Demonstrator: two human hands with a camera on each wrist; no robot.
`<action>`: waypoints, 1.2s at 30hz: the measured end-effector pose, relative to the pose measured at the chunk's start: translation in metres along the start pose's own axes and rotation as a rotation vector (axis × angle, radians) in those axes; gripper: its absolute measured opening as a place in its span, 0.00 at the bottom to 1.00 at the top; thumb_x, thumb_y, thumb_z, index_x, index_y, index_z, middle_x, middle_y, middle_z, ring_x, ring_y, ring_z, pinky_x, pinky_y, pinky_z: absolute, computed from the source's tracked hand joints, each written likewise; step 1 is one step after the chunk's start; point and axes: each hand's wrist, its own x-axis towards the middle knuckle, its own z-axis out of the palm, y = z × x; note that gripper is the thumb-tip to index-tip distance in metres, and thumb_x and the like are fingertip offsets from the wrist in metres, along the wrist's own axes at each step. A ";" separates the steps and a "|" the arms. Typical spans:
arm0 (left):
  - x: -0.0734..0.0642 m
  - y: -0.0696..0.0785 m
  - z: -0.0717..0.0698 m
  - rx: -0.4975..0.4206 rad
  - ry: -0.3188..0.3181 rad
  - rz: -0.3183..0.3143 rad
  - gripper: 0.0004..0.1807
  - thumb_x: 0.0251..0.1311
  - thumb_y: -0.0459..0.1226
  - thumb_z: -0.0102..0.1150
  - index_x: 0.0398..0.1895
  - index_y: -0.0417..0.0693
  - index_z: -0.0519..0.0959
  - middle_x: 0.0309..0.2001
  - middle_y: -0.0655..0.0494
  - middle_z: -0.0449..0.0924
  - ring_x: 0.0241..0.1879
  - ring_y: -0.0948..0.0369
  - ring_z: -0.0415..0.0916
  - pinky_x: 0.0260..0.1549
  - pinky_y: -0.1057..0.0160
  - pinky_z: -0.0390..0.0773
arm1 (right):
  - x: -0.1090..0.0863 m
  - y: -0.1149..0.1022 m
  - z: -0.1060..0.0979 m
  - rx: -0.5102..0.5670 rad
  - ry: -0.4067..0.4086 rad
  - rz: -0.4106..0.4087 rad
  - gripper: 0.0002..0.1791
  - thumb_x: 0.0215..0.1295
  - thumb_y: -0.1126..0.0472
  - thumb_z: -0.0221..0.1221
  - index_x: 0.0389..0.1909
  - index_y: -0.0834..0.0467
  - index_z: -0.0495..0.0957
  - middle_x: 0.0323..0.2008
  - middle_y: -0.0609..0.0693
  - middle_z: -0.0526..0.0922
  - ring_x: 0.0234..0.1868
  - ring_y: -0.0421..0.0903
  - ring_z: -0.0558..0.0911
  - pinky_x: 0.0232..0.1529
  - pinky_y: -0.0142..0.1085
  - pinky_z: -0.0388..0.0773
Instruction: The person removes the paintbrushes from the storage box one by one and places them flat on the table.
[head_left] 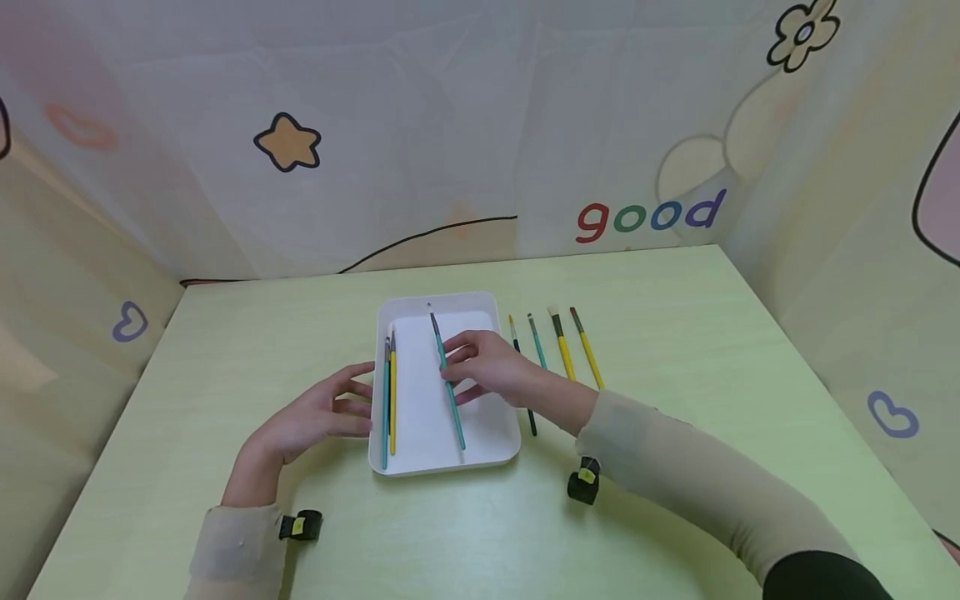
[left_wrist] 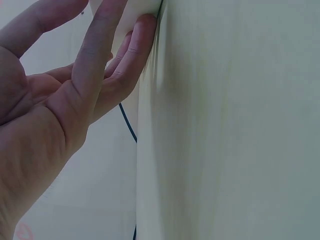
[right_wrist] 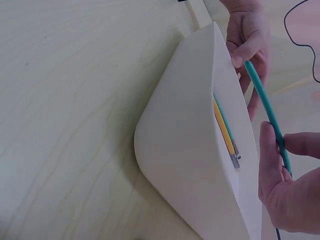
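Observation:
My right hand (head_left: 487,364) pinches a teal-handled paintbrush (head_left: 454,406) between thumb and fingers, over the white tray (head_left: 420,464). The brush tilts slightly, its bristle end toward the far side. In the right wrist view the teal handle (right_wrist: 260,90) runs past the fingertips. My left hand (head_left: 327,410) is at the tray's left side, its spread fingers right at the rim. Along the left inside wall of the tray lie a teal brush (head_left: 386,408) and a yellow brush (head_left: 393,400), with a dark handle between them.
Right of the tray, several brushes lie on the table (head_left: 645,333): a black-handled one (head_left: 533,422), a teal one (head_left: 537,340), a thick yellow one (head_left: 562,346) and a slimmer yellow one (head_left: 588,350). My right forearm crosses over them. A patterned curtain (head_left: 420,142) stands behind the table.

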 end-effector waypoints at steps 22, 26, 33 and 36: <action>0.000 0.001 0.000 -0.001 -0.003 0.005 0.47 0.63 0.31 0.69 0.81 0.47 0.53 0.66 0.38 0.67 0.60 0.46 0.74 0.57 0.53 0.79 | -0.030 0.009 -0.070 -0.052 0.103 -0.031 0.27 0.71 0.66 0.62 0.68 0.64 0.68 0.58 0.63 0.75 0.48 0.54 0.81 0.45 0.48 0.87; 0.001 0.001 0.000 -0.004 -0.004 0.020 0.47 0.63 0.31 0.68 0.81 0.45 0.53 0.66 0.36 0.66 0.60 0.45 0.74 0.56 0.54 0.80 | -0.034 0.012 -0.080 -0.053 0.107 -0.034 0.27 0.72 0.67 0.61 0.69 0.65 0.67 0.58 0.64 0.74 0.48 0.54 0.81 0.46 0.49 0.87; 0.000 0.001 0.000 -0.018 0.000 0.027 0.46 0.62 0.29 0.68 0.80 0.43 0.53 0.65 0.35 0.66 0.59 0.44 0.75 0.54 0.55 0.81 | -0.039 0.018 -0.097 -0.062 0.144 -0.010 0.28 0.72 0.67 0.61 0.70 0.65 0.65 0.59 0.64 0.72 0.51 0.55 0.80 0.45 0.45 0.87; 0.000 0.001 0.000 -0.015 0.010 0.025 0.46 0.62 0.29 0.68 0.79 0.42 0.55 0.64 0.35 0.67 0.58 0.44 0.75 0.54 0.55 0.81 | -0.040 0.021 -0.105 -0.073 0.170 0.004 0.28 0.72 0.67 0.61 0.70 0.65 0.65 0.59 0.63 0.73 0.51 0.55 0.79 0.44 0.44 0.87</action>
